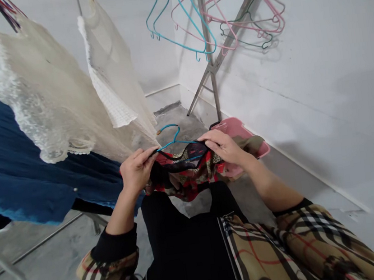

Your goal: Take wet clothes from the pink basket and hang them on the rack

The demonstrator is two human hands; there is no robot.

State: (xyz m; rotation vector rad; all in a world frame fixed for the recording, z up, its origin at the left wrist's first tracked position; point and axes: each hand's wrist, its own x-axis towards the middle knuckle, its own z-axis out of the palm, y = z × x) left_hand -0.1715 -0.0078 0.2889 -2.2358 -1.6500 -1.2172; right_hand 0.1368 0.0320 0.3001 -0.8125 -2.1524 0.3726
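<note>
My left hand (pixel 138 167) pinches the left edge of a red and black patterned garment (pixel 187 171), fingers closed on the fabric. My right hand (pixel 224 147) grips the garment's right edge the same way. A blue wire hanger (pixel 172 138) sits inside the garment's neck opening, its hook sticking up between my hands. The cloth hangs bunched below my hands, in front of my black top and plaid sleeves.
Two cream lace garments (pixel 65 91) and a dark blue garment (pixel 6 166) hang at the left. Several empty blue, pink and green hangers (pixel 213 18) hang on a metal rack (pixel 210 60) by the white wall. A pink basin (pixel 240 131) lies on the concrete floor behind my hands.
</note>
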